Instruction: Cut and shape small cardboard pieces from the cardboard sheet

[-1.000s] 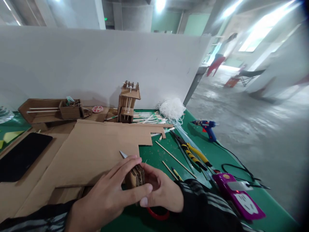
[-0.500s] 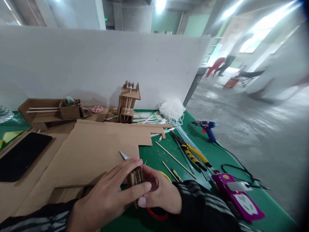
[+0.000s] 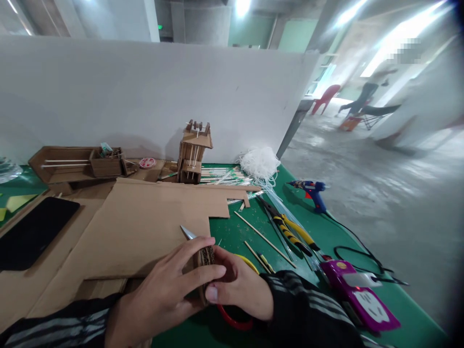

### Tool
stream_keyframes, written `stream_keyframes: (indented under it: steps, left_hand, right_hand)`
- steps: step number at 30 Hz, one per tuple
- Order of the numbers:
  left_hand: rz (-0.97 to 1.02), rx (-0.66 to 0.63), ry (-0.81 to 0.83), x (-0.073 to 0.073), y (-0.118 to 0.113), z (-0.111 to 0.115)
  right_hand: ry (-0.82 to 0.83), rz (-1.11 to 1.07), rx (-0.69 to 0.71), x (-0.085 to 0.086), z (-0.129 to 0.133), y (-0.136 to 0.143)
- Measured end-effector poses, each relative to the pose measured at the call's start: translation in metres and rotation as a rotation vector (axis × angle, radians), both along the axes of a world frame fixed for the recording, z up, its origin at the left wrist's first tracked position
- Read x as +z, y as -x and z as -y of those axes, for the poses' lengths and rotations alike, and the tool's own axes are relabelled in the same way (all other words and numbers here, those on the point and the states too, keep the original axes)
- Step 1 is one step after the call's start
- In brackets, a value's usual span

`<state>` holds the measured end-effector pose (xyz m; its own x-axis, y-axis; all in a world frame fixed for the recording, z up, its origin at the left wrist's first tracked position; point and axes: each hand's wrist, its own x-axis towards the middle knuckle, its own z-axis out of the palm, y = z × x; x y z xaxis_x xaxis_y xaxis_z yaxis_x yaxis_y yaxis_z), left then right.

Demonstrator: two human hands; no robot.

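Between both hands, low in the middle of the head view, is a small stack of corrugated cardboard pieces (image 3: 207, 256), its fluted edges facing up. My left hand (image 3: 170, 285) is closed around its left side, fingers over the top. My right hand (image 3: 241, 285) pinches its right side, the thumb on the near edge. Under the hands lie scissors (image 3: 187, 233); the blade tip and the red and yellow handle loops show, while the middle is hidden. A large cardboard sheet (image 3: 145, 227) lies beyond my left hand.
A cardboard tower (image 3: 194, 157) and a cardboard box assembly (image 3: 68, 164) stand at the back. To the right lie pliers (image 3: 290, 232), a blue glue gun (image 3: 313, 193) and a purple power strip (image 3: 362, 295). White string (image 3: 259, 164) is heaped near the partition. A phone (image 3: 36, 232) lies left.
The cardboard stack has turned slightly in my fingers, and my left fingers have shifted a little over it. In the background a person has moved.
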<state>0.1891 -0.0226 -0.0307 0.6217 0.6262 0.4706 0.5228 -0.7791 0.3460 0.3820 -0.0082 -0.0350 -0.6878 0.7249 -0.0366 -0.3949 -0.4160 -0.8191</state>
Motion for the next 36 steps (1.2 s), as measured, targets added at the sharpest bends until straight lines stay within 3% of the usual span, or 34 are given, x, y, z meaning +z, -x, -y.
stream_keyframes:
  steps: [7,14,17,21,24,27,29,32,36]
  left_hand:
    - [0.035,0.024,0.020,0.002,-0.004,0.004]
    - [0.046,-0.021,0.058,-0.005,-0.004,0.008]
    - [0.244,0.018,0.259,0.000,-0.003,0.004]
    - [0.788,0.150,0.850,0.013,-0.002,-0.011]
    - [1.099,0.223,1.162,0.020,-0.003,-0.021]
    - [1.235,0.225,1.242,0.020,-0.007,-0.023]
    - [1.293,0.227,1.273,0.018,-0.012,-0.022]
    - [1.337,0.217,1.314,0.015,-0.021,-0.017]
    - [1.319,0.164,1.323,0.012,-0.031,-0.011]
  right_hand:
    - [-0.007,0.001,-0.014,-0.002,0.000,0.000]
    - [-0.063,-0.042,0.018,0.000,0.004,0.003]
    - [-0.014,-0.031,-0.012,-0.004,0.005,0.002]
    - [-0.003,0.113,-0.205,-0.007,0.004,0.000]
    - [-0.302,0.390,-0.378,-0.006,0.005,-0.002]
    - [-0.761,0.680,-0.527,-0.005,0.008,-0.003]
    - [-0.977,0.785,-0.593,-0.006,0.009,-0.002]
    - [-1.155,0.890,-0.671,-0.008,0.008,0.001]
    - [-1.255,0.962,-0.742,-0.010,0.005,0.005]
